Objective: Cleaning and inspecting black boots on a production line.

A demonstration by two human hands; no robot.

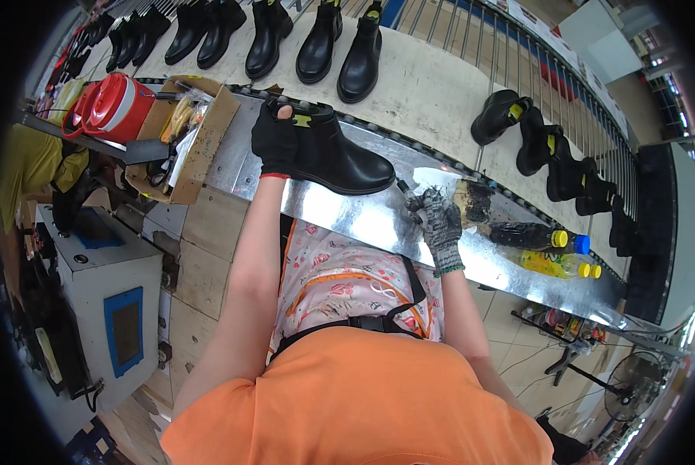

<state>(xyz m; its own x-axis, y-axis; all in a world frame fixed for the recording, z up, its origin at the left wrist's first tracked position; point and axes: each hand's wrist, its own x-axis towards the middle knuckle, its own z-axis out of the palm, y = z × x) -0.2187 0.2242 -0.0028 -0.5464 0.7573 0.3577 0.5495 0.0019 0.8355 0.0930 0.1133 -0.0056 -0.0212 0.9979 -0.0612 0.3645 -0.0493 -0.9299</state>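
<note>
A black boot (340, 159) is over the metal counter (336, 213), in front of the person. Its long axis runs from left to right and slants slightly nearer at the toe, so the toe points right and a little near. The shaft's opening lies toward the far side, the sole edge along the near side. The left grip (273, 143), in a black glove, is closed on the shaft at the boot's left end. It hides part of the shaft and heel, and black on black blurs the outline; whether the sole touches the counter cannot be told.

Just right of the toe, the right grip (440, 225), in a grey knit glove, is closed around a slim dark tool (402, 187). The tool's tip points left and far, toward the toe; its handle is mostly covered by fingers, and its kind is hard to make out.

Farther right are a dark bottle (522, 235) and a yellow-labelled bottle (549, 264). On the left is a cardboard box (222, 116), its contents jumbled. More boots (361, 58) line the far surface, the outermost smeared at the rim. At far left, a person in yellow (34, 170) is cut off.
</note>
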